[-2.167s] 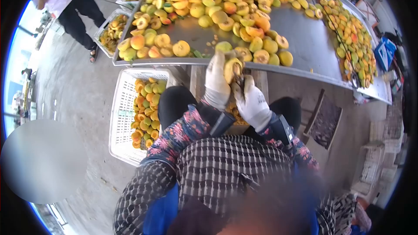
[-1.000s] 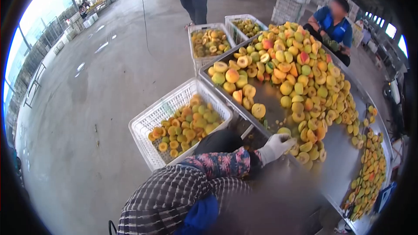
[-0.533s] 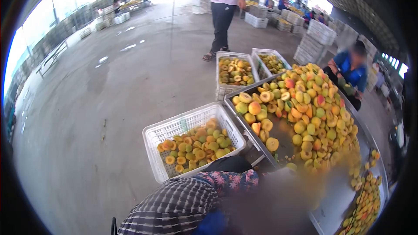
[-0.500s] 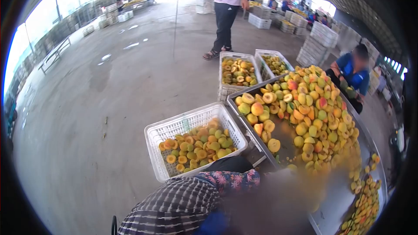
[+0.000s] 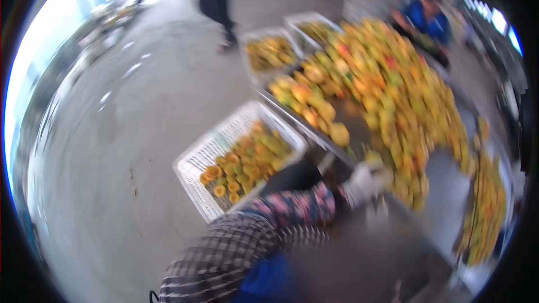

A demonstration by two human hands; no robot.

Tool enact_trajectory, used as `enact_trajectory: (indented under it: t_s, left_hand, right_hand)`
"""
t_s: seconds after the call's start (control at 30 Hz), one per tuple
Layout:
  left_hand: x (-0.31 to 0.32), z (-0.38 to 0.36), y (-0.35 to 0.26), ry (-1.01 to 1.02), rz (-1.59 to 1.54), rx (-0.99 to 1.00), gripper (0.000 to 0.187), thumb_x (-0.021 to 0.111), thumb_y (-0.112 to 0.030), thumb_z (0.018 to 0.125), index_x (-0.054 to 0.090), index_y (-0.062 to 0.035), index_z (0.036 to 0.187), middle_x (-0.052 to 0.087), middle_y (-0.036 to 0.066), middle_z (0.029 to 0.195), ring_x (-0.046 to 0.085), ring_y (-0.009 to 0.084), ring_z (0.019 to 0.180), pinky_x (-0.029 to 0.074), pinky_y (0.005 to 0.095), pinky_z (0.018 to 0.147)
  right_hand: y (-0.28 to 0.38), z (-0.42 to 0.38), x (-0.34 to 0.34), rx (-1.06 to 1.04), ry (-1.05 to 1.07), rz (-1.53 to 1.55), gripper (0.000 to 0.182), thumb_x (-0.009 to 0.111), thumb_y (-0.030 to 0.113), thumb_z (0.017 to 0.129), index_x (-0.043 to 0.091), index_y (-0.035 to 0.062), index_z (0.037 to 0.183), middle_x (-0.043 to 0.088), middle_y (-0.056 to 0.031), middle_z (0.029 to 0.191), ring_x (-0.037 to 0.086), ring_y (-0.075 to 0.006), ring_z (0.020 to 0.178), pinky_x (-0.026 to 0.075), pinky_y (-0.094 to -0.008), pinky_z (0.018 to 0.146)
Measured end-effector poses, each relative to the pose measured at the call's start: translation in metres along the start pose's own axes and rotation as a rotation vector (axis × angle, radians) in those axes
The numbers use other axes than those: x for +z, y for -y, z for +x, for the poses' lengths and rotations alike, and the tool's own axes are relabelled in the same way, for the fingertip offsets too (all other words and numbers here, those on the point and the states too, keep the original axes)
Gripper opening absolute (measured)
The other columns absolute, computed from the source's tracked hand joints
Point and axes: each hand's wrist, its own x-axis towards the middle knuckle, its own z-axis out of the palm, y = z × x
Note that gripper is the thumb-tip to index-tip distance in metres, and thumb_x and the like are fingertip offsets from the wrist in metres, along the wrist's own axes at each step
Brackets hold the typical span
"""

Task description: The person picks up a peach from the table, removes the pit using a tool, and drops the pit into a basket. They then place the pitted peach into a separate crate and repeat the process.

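Observation:
My left hand (image 5: 364,184), in a white glove below a floral sleeve, is at the near edge of the metal table (image 5: 444,177). Its blurred fingers are closed round a yellow-green fruit (image 5: 374,160). Beyond it on the table lies a large heap of yellow and orange fruit (image 5: 387,92), many pieces halved. To the left of my arm, a white plastic crate (image 5: 210,145) holds several fruit halves (image 5: 247,160). I cannot make out my right hand; a dark blurred area covers the bottom centre.
Two more fruit-filled crates, one left (image 5: 247,59) and one right (image 5: 291,21), stand beyond the table. A person in blue (image 5: 429,22) sits at the upper right. Another person in dark trousers (image 5: 215,5) stands on the concrete floor (image 5: 140,134). More fruit (image 5: 485,207) lies at the right.
The view has swung, moving the table, crates and people up and left in the picture. My left glove now shows at the table edge, where a blur was before.

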Motion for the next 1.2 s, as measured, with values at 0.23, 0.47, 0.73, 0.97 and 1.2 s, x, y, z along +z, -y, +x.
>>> enact_trajectory:
  t_s: [0.23, 0.47, 0.73, 0.97, 1.2]
  left_hand:
    - [0.009, -0.005, -0.009, 0.066, 0.884, 0.259, 0.019, 0.059, -0.017, 0.091, 0.063, 0.0007, 0.097, 0.066, 0.011, 0.087, 0.066, 0.0204, 0.076, 0.055, 0.0319, 0.065]
    - [0.008, -0.005, -0.013, 0.162, 0.725, 0.082, 0.024, 0.061, -0.019, 0.091, 0.058, -0.0009, 0.107, 0.065, 0.014, 0.095, 0.067, 0.0311, 0.083, 0.058, 0.0426, 0.069]
    - [-0.001, -0.01, 0.0, 0.111, 0.689, 0.12, 0.027, 0.05, -0.027, 0.099, 0.058, -0.0019, 0.105, 0.064, 0.011, 0.09, 0.063, 0.0207, 0.077, 0.052, 0.0329, 0.07]
    - [-0.037, 0.008, 0.027, 0.148, 0.946, 0.503, 0.018, 0.064, -0.02, 0.093, 0.066, -0.0044, 0.102, 0.063, -0.004, 0.086, 0.056, 0.0055, 0.076, 0.047, 0.0233, 0.067]
    - [-0.003, -0.018, 0.01, 0.092, 1.145, 0.446, 0.017, 0.067, -0.017, 0.089, 0.066, -0.0029, 0.098, 0.061, -0.001, 0.073, 0.054, 0.0054, 0.063, 0.046, 0.0256, 0.054]
  right_hand:
    - [0.005, -0.009, -0.004, 0.255, 0.058, 0.336, 0.02, 0.054, 0.017, 0.097, 0.053, 0.0001, 0.108, 0.056, -0.0072, 0.087, 0.054, -0.0173, 0.075, 0.046, -0.0313, 0.068]
    - [0.025, -0.013, -0.008, 0.479, 0.102, 0.673, 0.022, 0.052, 0.026, 0.099, 0.052, 0.005, 0.107, 0.05, 0.0036, 0.078, 0.045, -0.0059, 0.062, 0.04, -0.0221, 0.057]
    - [0.041, -0.014, -0.022, 0.723, 0.155, 0.803, 0.021, 0.053, 0.035, 0.099, 0.052, 0.016, 0.089, 0.045, 0.0033, 0.062, 0.038, -0.0091, 0.041, 0.029, -0.024, 0.038]
    - [-0.029, -0.017, -0.008, 0.443, 0.031, 0.617, 0.025, 0.051, 0.032, 0.1, 0.058, 0.0085, 0.106, 0.059, 0.0009, 0.082, 0.055, -0.0088, 0.067, 0.046, -0.0245, 0.057]
    - [-0.014, -0.025, 0.012, 0.436, -0.01, 0.676, 0.009, 0.052, 0.025, 0.1, 0.057, 0.0185, 0.103, 0.045, 0.0102, 0.058, 0.036, -0.002, 0.04, 0.03, -0.0215, 0.035]
